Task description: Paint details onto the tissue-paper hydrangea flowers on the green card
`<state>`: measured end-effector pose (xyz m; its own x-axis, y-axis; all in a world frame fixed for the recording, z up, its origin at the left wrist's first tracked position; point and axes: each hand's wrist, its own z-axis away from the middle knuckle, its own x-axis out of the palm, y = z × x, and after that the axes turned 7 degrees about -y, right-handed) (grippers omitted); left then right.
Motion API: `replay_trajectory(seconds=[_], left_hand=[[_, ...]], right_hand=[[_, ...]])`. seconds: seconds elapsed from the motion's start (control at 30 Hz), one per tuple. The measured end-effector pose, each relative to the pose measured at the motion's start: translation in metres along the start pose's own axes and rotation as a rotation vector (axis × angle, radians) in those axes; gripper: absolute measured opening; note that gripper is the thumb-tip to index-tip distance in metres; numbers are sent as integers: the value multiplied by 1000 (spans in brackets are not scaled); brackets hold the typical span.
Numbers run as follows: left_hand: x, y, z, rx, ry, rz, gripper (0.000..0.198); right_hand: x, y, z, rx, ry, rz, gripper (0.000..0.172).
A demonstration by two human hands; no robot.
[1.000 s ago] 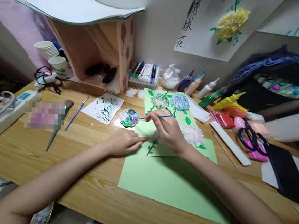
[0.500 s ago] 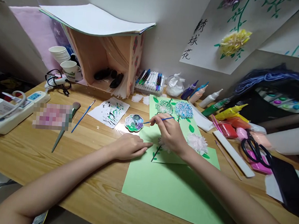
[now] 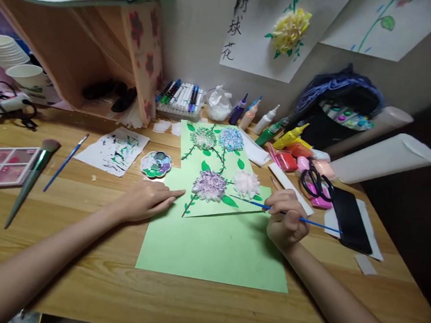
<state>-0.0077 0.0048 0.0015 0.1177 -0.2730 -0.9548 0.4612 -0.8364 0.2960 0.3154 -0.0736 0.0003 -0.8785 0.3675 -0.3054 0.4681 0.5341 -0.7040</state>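
- Blue along most of its handle, the paintbrush (image 3: 318, 224) was gripped in the right hand (image 3: 287, 218), thumb and fingers closed around it, at four o'clock from the middle of the flower card (image 3: 208, 209), with twelve taken as away from the person.
- Palm down, the left hand (image 3: 149, 201) lay unclenched at eight o'clock, its index finger stretched straight, the fingertip at the card's left edge.
- Light green paper (image 3: 212, 250) spread under the card and showed a broad plain stretch at six o'clock, down to its near edge; past that, the wooden table (image 3: 93, 276) ran on to its own front edge.
- At nine o'clock, just off the card, sat the paint palette (image 3: 156, 164), with a strip of wood between it and the stained paper (image 3: 115, 152).
- Room was tighter at three o'clock, where a long white bar (image 3: 291, 189) and the scissors (image 3: 312, 180) lay near the right hand.
- Nearly crosswise, the brush's long axis ran from between nine and ten at the bristles to between three and four at the tail.
- Bristles pointed toward the purple flower (image 3: 210, 185), over or just beside a painted leaf (image 3: 229, 202); whether they touched could not be told.
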Motion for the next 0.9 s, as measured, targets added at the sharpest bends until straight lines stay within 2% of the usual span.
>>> replay_trajectory(seconds=[0.1, 0.27, 0.57, 0.73, 0.9], left_hand=[[-1, -1, -1, 1, -14, 9, 40], [0, -4, -2, -21, -27, 30, 40], [1, -5, -1, -9, -39, 31, 40], [0, -4, -2, -26, -42, 37, 40], [0, -4, -3, -36, -33, 55, 40]], right_hand=[[3, 3, 6, -61, 46, -39, 39], [11, 5, 9, -43, -93, -120, 37], [10, 4, 11, -20, -48, -97, 38], [11, 4, 12, -27, -81, -106, 37], [11, 5, 11, -23, -2, -77, 39]])
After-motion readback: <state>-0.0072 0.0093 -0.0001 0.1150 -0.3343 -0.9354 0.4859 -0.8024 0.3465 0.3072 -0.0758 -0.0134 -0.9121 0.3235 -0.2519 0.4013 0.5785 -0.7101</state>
